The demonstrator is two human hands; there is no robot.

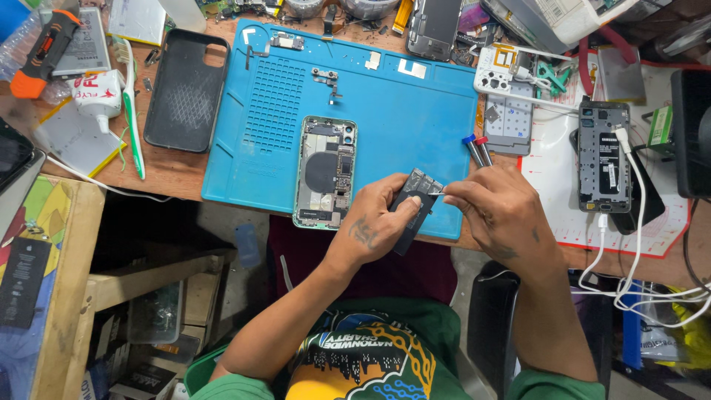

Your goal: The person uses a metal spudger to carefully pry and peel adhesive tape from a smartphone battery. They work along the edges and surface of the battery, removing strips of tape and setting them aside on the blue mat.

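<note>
1. Hands meet over the near edge of the blue work mat (415, 111): the left hand (378, 222) is closed around a dark phone battery (412, 207), holding it tilted above the mat's near right corner.
2. The right hand (503, 211) pinches a thin metal tool (435, 193) narrowly between fingertips, its tip touching the battery's far end.
3. An opened phone shell (326, 172) lies on the mat just left of the hands; inside it show a round dark coil, a circuit board and camera openings.
4. Small brackets (326, 78) and metal plates lie on the far part of the mat.
5. Two screwdrivers (478, 150), one blue-capped and one red-capped, rest at the mat's right edge.
6. A black phone case (185, 89) lies empty, left of the mat.
7. A second opened phone (603, 155) lies far right with a white cable (637, 207) plugged in.
</note>
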